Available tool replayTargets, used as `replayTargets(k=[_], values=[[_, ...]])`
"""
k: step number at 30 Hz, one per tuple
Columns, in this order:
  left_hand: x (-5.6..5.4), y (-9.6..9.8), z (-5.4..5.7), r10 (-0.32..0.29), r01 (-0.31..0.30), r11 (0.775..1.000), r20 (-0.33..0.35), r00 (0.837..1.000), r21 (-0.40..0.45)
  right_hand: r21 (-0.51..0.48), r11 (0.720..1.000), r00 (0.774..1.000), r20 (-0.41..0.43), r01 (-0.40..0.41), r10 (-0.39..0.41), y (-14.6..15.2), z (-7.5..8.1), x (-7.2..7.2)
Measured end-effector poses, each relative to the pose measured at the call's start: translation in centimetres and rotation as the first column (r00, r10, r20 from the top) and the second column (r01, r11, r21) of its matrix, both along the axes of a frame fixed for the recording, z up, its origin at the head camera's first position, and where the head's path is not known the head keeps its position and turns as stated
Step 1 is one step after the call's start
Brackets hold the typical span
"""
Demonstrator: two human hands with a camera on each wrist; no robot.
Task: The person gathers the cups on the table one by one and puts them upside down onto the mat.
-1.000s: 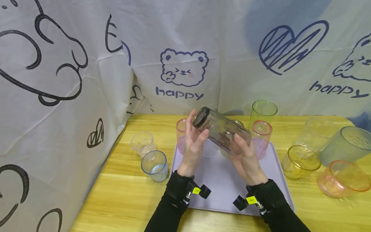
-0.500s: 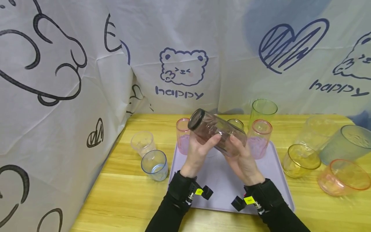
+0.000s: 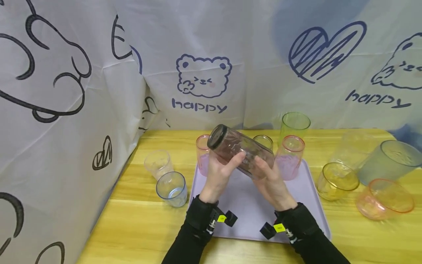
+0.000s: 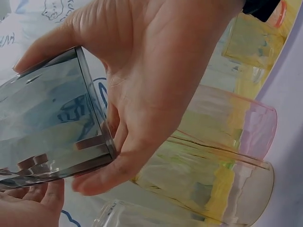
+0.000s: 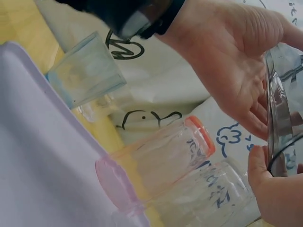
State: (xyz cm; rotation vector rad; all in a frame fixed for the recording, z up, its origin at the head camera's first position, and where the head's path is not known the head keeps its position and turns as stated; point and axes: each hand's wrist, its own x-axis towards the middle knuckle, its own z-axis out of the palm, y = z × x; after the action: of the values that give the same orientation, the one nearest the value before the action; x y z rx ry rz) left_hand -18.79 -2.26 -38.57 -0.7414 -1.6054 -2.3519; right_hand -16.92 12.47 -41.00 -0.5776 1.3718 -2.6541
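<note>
A dark grey-brown drinking glass is held tilted above the tray, its thick base up and to the left. My left hand grips it near the base, thumb along the near side. My right hand holds the lower right end, its thumb almost meeting the left one. In the left wrist view the right hand wraps the glass's end. The right wrist view catches the left hand across from the right hand. Fingers behind the glass are partly hidden.
A lilac tray bears two pink glasses, left and right, and a brown-rimmed glass. Left stand a clear glass and a blue-rimmed glass. Yellow, orange, grey-blue and green glasses stand rightward.
The left hand has shifted from the base toward the middle of the glass, its thumb now nearer the right thumb. The glass has moved slightly left and turned a little.
</note>
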Motion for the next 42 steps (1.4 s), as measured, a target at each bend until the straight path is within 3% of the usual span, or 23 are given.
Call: replayTargets(k=[3,6,12,17,21,24,28,32,36,42], values=[[0.2,-0.7,0.3,0.031,-0.032,0.998,-0.031,0.999,-0.050,0.058,0.998,0.999,-0.038,0.031,-0.029,-0.1,0.0,0.0],[0.4,-1.5,0.4,0.081,-0.091,0.986,-0.075,0.994,-0.139,0.142,0.983,0.990,-0.098,0.113,-0.099,0.1,0.0,-0.1],[1.1,-3.4,0.2,0.160,-0.191,0.935,-0.123,0.979,-0.298,0.220,0.937,0.948,-0.229,0.273,-0.222,0.6,0.0,0.1],[1.5,-4.6,0.0,0.232,-0.270,0.857,-0.139,0.963,-0.438,0.237,0.912,0.919,-0.294,0.335,-0.261,0.8,-0.5,0.3],[1.9,-5.4,-0.3,0.306,-0.340,0.772,-0.155,0.939,-0.537,0.271,0.881,0.898,-0.330,0.387,-0.292,0.6,-1.1,0.6],[2.2,-6.0,-0.8,0.352,-0.367,0.713,-0.147,0.924,-0.598,0.306,0.867,0.898,-0.332,0.392,-0.289,0.4,-1.5,0.9],[2.5,-6.6,-1.6,0.379,-0.364,0.664,-0.126,0.917,-0.654,0.341,0.881,0.935,-0.252,0.327,-0.250,0.1,-1.8,1.2],[2.6,-7.0,-2.3,0.396,-0.366,0.596,-0.134,0.908,-0.715,0.365,0.904,0.975,-0.066,0.223,-0.213,-0.2,-2.0,1.5],[2.7,-7.3,-3.0,0.420,-0.373,0.525,-0.148,0.895,-0.765,0.372,0.919,0.979,0.100,0.131,-0.180,-0.5,-2.1,1.6],[2.8,-7.6,-4.1,0.469,-0.427,0.435,-0.205,0.859,-0.792,0.348,0.937,0.962,0.240,0.042,-0.132,-0.8,-2.3,1.7]])
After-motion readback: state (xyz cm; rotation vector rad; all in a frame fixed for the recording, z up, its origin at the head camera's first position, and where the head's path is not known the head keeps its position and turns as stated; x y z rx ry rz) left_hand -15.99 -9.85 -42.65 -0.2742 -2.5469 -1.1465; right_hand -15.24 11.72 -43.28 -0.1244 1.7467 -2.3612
